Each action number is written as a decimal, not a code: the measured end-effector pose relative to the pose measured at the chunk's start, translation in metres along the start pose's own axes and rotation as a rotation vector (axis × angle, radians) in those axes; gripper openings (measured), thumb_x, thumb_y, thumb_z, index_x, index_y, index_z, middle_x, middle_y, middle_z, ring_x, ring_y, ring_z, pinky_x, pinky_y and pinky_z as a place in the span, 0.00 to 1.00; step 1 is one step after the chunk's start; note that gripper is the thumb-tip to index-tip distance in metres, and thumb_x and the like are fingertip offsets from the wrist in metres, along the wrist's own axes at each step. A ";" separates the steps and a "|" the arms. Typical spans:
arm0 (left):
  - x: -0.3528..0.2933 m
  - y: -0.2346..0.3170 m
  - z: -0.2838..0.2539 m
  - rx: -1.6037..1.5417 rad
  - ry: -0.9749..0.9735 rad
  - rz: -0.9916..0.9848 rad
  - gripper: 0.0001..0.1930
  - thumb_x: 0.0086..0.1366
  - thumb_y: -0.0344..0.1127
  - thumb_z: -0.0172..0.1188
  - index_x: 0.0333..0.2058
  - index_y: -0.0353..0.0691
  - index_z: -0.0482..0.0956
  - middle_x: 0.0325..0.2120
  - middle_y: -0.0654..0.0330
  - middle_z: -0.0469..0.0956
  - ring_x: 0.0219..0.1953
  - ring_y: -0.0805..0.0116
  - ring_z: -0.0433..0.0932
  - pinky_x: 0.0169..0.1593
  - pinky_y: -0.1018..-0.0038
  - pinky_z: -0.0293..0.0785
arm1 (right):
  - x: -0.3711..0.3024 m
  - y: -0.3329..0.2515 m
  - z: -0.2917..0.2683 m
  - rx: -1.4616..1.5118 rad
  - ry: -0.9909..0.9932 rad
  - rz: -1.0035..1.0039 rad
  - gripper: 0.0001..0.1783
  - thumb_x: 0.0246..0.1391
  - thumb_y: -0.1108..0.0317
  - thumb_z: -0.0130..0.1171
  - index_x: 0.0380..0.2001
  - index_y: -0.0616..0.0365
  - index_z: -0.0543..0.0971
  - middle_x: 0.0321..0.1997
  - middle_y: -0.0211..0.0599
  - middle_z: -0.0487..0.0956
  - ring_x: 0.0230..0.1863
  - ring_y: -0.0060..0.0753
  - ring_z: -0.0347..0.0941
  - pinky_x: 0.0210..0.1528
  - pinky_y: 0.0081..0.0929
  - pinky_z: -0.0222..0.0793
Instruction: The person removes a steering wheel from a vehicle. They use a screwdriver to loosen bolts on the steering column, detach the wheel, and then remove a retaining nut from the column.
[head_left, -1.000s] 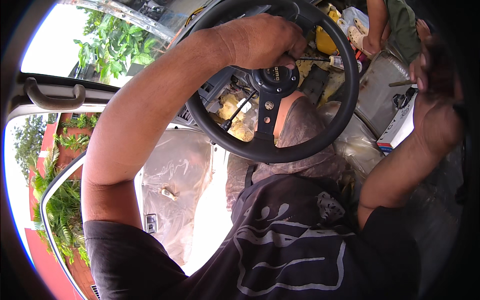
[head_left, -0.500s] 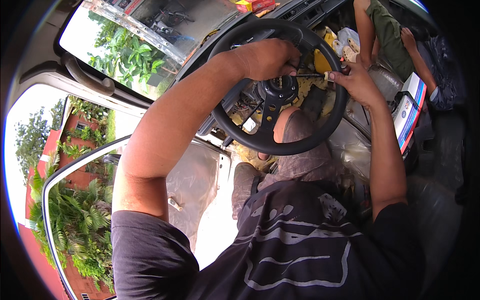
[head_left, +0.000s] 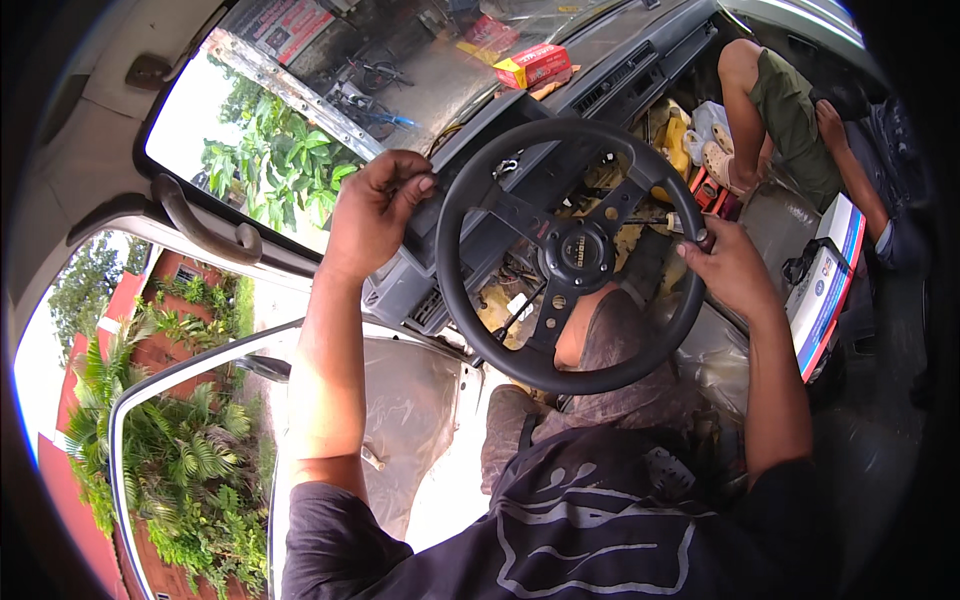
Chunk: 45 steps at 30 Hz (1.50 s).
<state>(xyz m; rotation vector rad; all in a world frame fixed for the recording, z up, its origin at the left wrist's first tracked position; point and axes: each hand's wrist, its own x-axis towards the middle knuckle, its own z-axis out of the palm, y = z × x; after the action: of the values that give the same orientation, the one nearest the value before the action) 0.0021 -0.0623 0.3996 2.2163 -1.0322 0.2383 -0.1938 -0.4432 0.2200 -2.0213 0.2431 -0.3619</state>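
Observation:
The black three-spoke steering wheel (head_left: 578, 382) stands in front of me above my knees, with a round hub (head_left: 576, 254) in its middle. Left of the rim, in front of the dashboard (head_left: 440, 232), my left hand (head_left: 372, 215) is raised and off the wheel. Its thumb and fingers are pinched together; whatever may lie between them is too small to make out. At the rim's right side my right hand (head_left: 740, 268) is closed, thumb across the rim. A small dark rounded thing (head_left: 707, 241) shows by its thumb, and its kind is unclear.
On the dash top lies a red and yellow box (head_left: 532, 66). Another person's bent leg in green shorts (head_left: 795, 105) is at the right, near beige clogs (head_left: 717, 163). A white, blue and red box (head_left: 828, 285) rests beside me. The door (head_left: 400, 400) hangs open at left.
My left hand has left the wheel's centre and moved left, fingers pinched. My right hand stays at the right rim; the thin shaft between the hands no longer shows. The view has shifted.

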 end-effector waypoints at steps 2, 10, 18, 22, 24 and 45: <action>-0.025 -0.035 -0.015 0.012 0.194 -0.107 0.08 0.78 0.27 0.67 0.51 0.32 0.83 0.37 0.58 0.89 0.40 0.75 0.85 0.48 0.75 0.82 | -0.003 -0.005 -0.002 0.040 -0.023 0.037 0.14 0.63 0.67 0.74 0.44 0.66 0.82 0.30 0.37 0.81 0.31 0.31 0.76 0.38 0.36 0.74; -0.093 -0.164 -0.024 0.474 0.388 -0.596 0.10 0.71 0.30 0.71 0.47 0.33 0.89 0.40 0.49 0.92 0.44 0.59 0.91 0.52 0.66 0.84 | 0.003 -0.024 -0.036 -0.275 -0.007 -0.129 0.46 0.56 0.59 0.81 0.73 0.61 0.70 0.58 0.55 0.82 0.49 0.51 0.84 0.57 0.44 0.79; -0.076 -0.220 -0.012 0.480 0.276 -0.714 0.15 0.69 0.31 0.72 0.53 0.36 0.89 0.47 0.47 0.91 0.51 0.53 0.90 0.58 0.63 0.82 | 0.009 -0.059 -0.078 0.286 0.247 -0.659 0.24 0.72 0.59 0.68 0.64 0.59 0.78 0.46 0.34 0.78 0.44 0.28 0.76 0.57 0.36 0.76; -0.084 -0.218 -0.011 0.366 0.395 -0.715 0.17 0.69 0.30 0.71 0.56 0.36 0.88 0.51 0.46 0.90 0.55 0.53 0.89 0.61 0.62 0.81 | 0.009 -0.085 -0.079 0.746 0.154 -0.851 0.21 0.72 0.60 0.68 0.60 0.55 0.75 0.35 0.32 0.76 0.36 0.30 0.76 0.45 0.42 0.79; -0.090 -0.199 -0.002 0.357 0.491 -0.674 0.17 0.70 0.30 0.70 0.56 0.34 0.87 0.51 0.46 0.90 0.55 0.53 0.89 0.61 0.62 0.81 | 0.007 -0.098 -0.066 1.089 0.116 -0.827 0.21 0.70 0.58 0.70 0.57 0.54 0.74 0.31 0.33 0.76 0.31 0.32 0.76 0.37 0.42 0.79; -0.053 0.073 0.098 0.480 -0.300 0.125 0.13 0.63 0.39 0.68 0.46 0.46 0.88 0.38 0.63 0.84 0.44 0.61 0.86 0.52 0.62 0.77 | 0.004 -0.146 0.037 0.922 -0.197 -0.894 0.15 0.66 0.70 0.69 0.50 0.59 0.75 0.27 0.38 0.79 0.23 0.33 0.73 0.29 0.40 0.76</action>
<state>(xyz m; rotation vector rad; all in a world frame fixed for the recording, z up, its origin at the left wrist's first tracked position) -0.0975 -0.1264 0.3394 2.6779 -1.3939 0.2311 -0.1749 -0.3475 0.3345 -1.1192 -0.8430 -0.6627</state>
